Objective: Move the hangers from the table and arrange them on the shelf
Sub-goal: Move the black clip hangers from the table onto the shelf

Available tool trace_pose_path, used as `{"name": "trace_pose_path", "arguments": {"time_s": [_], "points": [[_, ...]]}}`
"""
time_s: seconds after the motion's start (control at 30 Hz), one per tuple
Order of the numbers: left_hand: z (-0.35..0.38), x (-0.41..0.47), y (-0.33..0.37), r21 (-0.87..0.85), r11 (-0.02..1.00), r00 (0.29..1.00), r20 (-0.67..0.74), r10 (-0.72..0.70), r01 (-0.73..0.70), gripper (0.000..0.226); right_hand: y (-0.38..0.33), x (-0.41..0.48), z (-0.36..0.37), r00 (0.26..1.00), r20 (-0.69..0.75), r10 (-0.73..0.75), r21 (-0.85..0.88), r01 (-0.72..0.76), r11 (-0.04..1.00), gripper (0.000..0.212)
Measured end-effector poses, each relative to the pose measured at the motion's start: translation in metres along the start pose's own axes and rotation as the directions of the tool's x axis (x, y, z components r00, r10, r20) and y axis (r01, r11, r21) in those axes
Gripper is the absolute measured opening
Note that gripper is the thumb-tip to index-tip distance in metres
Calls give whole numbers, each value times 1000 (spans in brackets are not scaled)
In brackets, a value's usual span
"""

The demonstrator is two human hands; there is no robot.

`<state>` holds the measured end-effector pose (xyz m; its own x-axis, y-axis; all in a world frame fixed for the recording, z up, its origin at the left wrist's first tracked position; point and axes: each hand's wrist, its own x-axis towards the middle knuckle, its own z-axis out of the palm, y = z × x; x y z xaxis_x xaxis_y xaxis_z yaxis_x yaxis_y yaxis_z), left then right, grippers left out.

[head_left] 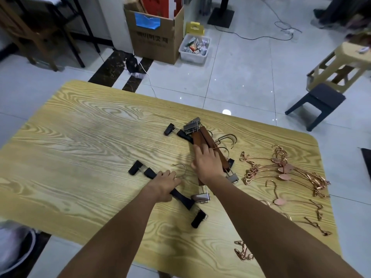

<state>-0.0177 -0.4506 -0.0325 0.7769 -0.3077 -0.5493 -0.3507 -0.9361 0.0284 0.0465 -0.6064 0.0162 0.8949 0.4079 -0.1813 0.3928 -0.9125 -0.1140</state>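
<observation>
Pale floor tiles with two dark marble strips surround a yellow wood-grain table [84, 137]. Beyond it stands one cardboard box [158, 37] with a blue tape patch and a line of dark print, too blurred to read. Just beside the box is one white bin [193, 57] of crumpled packets. Two stools, one beige [339, 63] and one dark grey [319, 103], stand off to the right.

The left hand [166, 182] is clenched around the bar of a black clip hanger [181, 197]. One black clip sticks out beyond the grip to the left, the other nearer the person, and the thin wire hook curls up just past the knuckles.

The right hand [206, 161] lies on the brown wooden hangers [198, 137] with its fingers stretched along the wood, gripping nothing that can be seen. At least two bars run side by side under the palm, with grey metal clips at both ends. A second black hanger [169, 129] lies just beyond these fingertips.

Right of that hand, well apart, a tangled pile of rose-gold wire hangers [285, 169] shows about four round discs. One lone rose-gold hanger [279, 200] lies nearer the person, and a few more sit beside the forearm.
</observation>
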Motion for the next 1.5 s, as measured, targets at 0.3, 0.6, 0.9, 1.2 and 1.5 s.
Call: {"name": "trace_pose_path", "arguments": {"time_s": [0.3, 0.6, 0.9, 1.2, 1.5], "points": [[-25, -32, -57, -230, 972, 997, -54, -53, 39, 36, -6, 21, -20, 1000, 0, 25, -24, -25, 999, 49], [-51, -39, -149, -340, 929, 941, -240, -238, 148, 33, -28, 57, -21, 995, 97, 38, 0, -38, 999, 43], [-53, -12, -165, -290, 951, 969, -186, -163, 104, 36, -44, 93, 7, 959, 243, 145, 119, -178, 977, 51], [-53, 8, -173, -291, 955, 968, -214, -128, 62, 39, -45, 111, 25, 949, 238, 207, -159, -172, 972, 60], [-43, 3, -174, -311, 948, 969, -205, -138, 69, 36, -50, 110, 29, 961, 214, 174, -350, -91, 932, 43]]}}
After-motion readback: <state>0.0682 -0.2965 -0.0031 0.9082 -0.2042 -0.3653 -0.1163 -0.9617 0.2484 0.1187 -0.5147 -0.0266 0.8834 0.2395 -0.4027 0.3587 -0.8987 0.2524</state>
